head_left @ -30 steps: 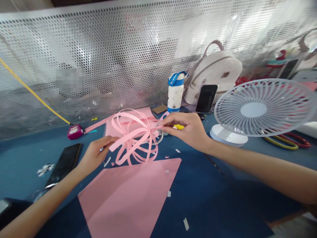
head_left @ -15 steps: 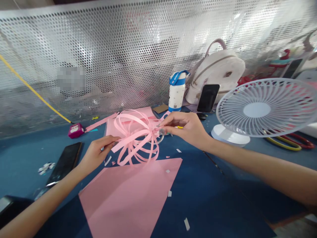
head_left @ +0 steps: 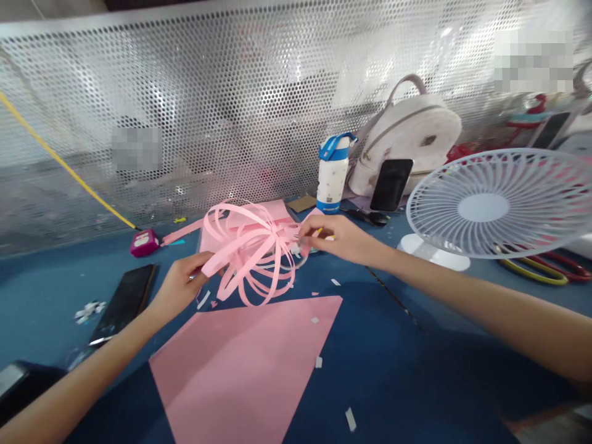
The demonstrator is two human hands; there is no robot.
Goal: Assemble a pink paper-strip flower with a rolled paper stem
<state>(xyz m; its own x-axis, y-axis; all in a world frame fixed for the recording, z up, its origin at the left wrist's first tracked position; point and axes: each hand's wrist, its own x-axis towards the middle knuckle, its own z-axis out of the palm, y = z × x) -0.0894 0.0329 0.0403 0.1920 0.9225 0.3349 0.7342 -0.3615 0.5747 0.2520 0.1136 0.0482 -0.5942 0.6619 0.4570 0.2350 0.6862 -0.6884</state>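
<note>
A looped bundle of pink paper strips (head_left: 259, 259) hangs between my two hands over the table. My left hand (head_left: 182, 283) has its fingers closed on the strips at the left side of the bundle. At the gathered right end, my right hand (head_left: 330, 234) is closed in a pinch; fingertips and strip ends overlap there, and a small clear piece shows just below the thumb. A large pink paper sheet (head_left: 250, 364) lies flat in front of the bundle. More pink paper (head_left: 272, 213) lies behind it, partly covered by the loops.
A fan (head_left: 483, 206), a white bottle (head_left: 333, 179), a backpack (head_left: 411, 139) and an upright phone (head_left: 391, 184) stand at the back right. To the left lie a dark phone (head_left: 124, 302) and a magenta tape measure (head_left: 144, 243). A perforated metal panel (head_left: 208, 123) borders the table.
The bundle's loops have shifted and turned slightly, with the left end lifted a little in my left hand. My right hand's fingers have moved slightly at the gathered end.
</note>
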